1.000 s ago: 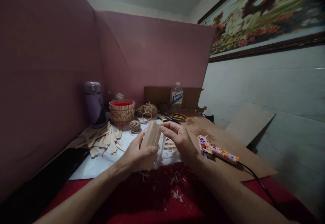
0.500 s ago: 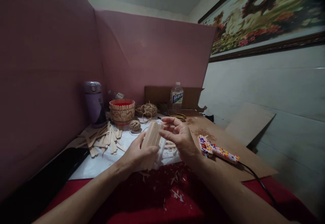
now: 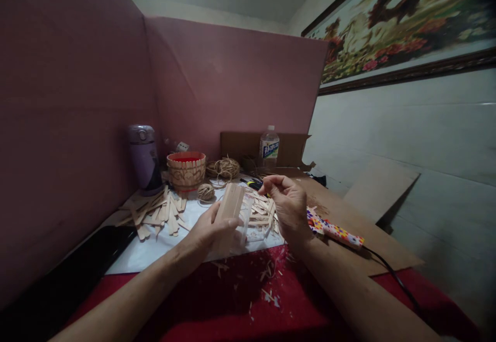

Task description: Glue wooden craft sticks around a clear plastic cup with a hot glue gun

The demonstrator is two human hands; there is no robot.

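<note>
My left hand (image 3: 207, 231) grips a clear plastic box (image 3: 245, 218) with flat wooden craft sticks (image 3: 232, 200) lying side by side along its face. The box is tilted, its lower end toward me. My right hand (image 3: 289, 203) is raised to the right of the box and apart from it, thumb and fingers pinched together. Whether anything thin is between those fingertips cannot be made out. Behind the box, cut craft-stick pieces (image 3: 261, 212) lie heaped on a white sheet (image 3: 127, 259). Part of a yellow and black tool (image 3: 252, 184) shows beside my right hand.
At left are loose craft sticks (image 3: 170, 213) and a purple flask (image 3: 144, 158). A stick-covered basket (image 3: 186, 174), twine (image 3: 227, 168) and a bottle (image 3: 269, 148) stand behind. A flower-patterned glue gun (image 3: 337, 232) with a cord lies on cardboard (image 3: 382, 259). Scraps litter the red cloth (image 3: 217, 300).
My right hand has drawn away from the craft sticks on the box, to the right, its fingers now curled into a pinch. My left hand keeps hold of the box, nearly in place.
</note>
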